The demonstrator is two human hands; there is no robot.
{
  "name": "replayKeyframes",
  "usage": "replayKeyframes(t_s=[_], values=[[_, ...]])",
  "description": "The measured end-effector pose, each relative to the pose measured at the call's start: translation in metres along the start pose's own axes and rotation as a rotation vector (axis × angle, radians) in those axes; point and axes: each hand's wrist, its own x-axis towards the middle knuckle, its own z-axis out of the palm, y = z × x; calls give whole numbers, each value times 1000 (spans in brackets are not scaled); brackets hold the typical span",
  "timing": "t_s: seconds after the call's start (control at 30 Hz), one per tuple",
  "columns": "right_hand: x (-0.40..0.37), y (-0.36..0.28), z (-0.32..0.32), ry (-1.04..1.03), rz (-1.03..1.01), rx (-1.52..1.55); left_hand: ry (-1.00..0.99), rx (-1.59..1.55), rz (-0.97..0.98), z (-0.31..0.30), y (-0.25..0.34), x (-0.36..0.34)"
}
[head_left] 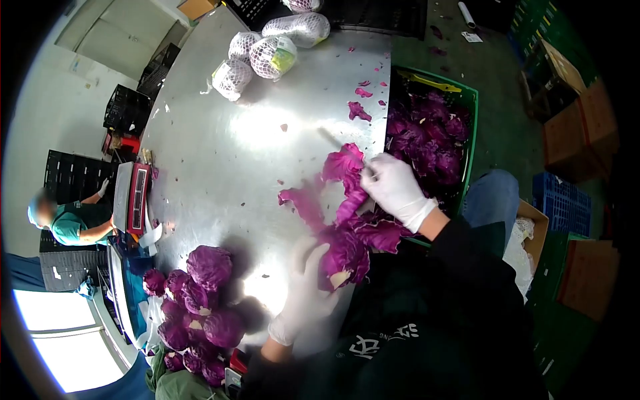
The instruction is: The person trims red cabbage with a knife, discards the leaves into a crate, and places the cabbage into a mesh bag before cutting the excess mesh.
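Note:
A purple cabbage (347, 257) with its outer leaves loose lies between my two white-gloved hands. My left hand (305, 287) is beside its left side, thumb and fingers apart, somewhat blurred. My right hand (395, 190) is closed on a bright purple leaf (345, 162) above the cabbage. Another leaf (305, 203) hangs blurred to the left. Below left, a pile of purple cabbages (200, 307) rests on the metal table (200, 153). Right of the table edge, a green crate (475, 127) holds many purple leaves (430, 137).
Net-wrapped cabbages (257, 57) sit at the table's far side. Leaf scraps (359, 111) lie near the right edge. At the left, a person (73, 220) stands by a red-framed device (137, 199). Cardboard boxes (570, 143) and a blue crate (562, 203) are at the right.

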Motion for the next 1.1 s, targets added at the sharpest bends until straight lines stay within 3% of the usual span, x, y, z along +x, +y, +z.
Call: replayKeyframes(t_s=[0.07, 0.1, 0.2, 0.3, 0.4, 0.53, 0.57, 0.6, 0.67, 0.7, 0.73, 0.77, 0.83, 0.93, 1.03, 1.1], values=[[-12, 1, -9, 170, 18, 29, -9, -23, -61, -7, -7, -7], [-22, -25, -26, 138, 87, 87, -4, -23, -103, -9, -9, -13], [-69, -60, -28, -245, 77, 284, 11, 10, -106, -9, -12, -18], [-100, -84, -9, -524, 233, 213, 22, 172, -77, -9, -3, -9], [-109, -74, 3, -435, 287, 447, -48, 200, -150, -6, -4, -5], [-114, -62, 10, -277, 123, 569, -102, 183, -30, -18, -4, 9], [-110, -58, 4, -343, 226, 645, -89, 117, -81, -22, -5, 8], [-108, -48, 6, -341, 280, 630, -88, 35, -143, -22, -12, 4], [-98, -18, 6, -271, 174, 384, -85, -133, -255, -18, -31, -9], [-87, -7, 4, -133, 124, 395, 3, 103, -164, -23, -27, -14], [-72, -14, -4, -3, 82, 410, 0, 52, -231, -22, -30, -21], [-70, -28, -19, -91, 115, 240, -5, 0, -300, -18, -36, -29], [-72, -55, -21, -210, 41, 292, -27, -328, -524, -19, -34, -30], [-70, -78, 8, -312, 56, 470, 10, -503, -613, -17, -27, -29], [-58, -77, 24, -432, 131, 512, 5, -177, -343, -6, -36, -41], [-58, -68, 35, -506, 204, 609, 20, -210, -292, -3, -35, -45]])
